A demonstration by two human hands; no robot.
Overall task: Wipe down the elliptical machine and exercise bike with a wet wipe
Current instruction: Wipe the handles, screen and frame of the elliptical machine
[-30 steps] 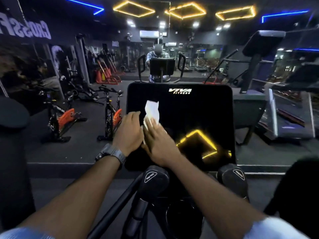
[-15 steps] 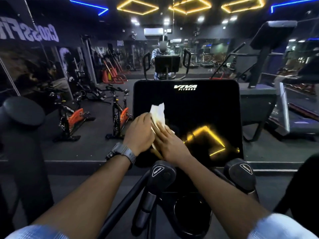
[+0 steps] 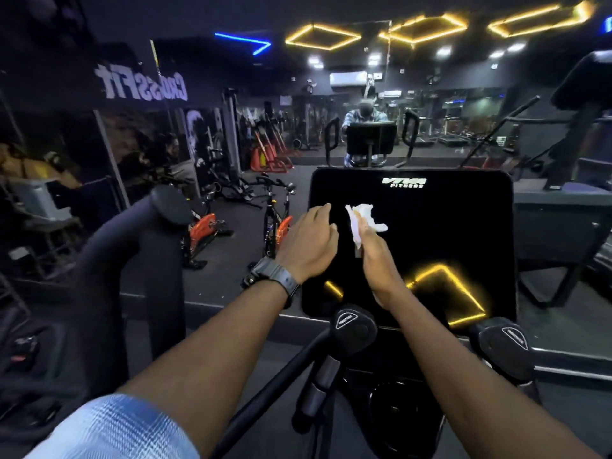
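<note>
A black glossy console screen (image 3: 447,233) of the elliptical machine stands straight ahead, with yellow light reflections low on it. My right hand (image 3: 381,260) holds a crumpled white wet wipe (image 3: 362,220) against the upper left of the screen. My left hand (image 3: 308,243), with a dark watch on the wrist, rests on the screen's left edge with loosely bent fingers, apart from the wipe. Two short black handle knobs (image 3: 356,329) (image 3: 503,346) sit below the screen. A tall padded handlebar (image 3: 155,233) rises on the left.
A wall mirror ahead reflects the gym and a person behind a console (image 3: 371,137). Orange and black exercise bikes (image 3: 275,223) stand on the floor to the left. A treadmill frame (image 3: 563,210) is on the right.
My hands have separated: the left released the wipe and slid to the screen's edge, while the right carried the wipe up and right, now bunched. The view shifted left.
</note>
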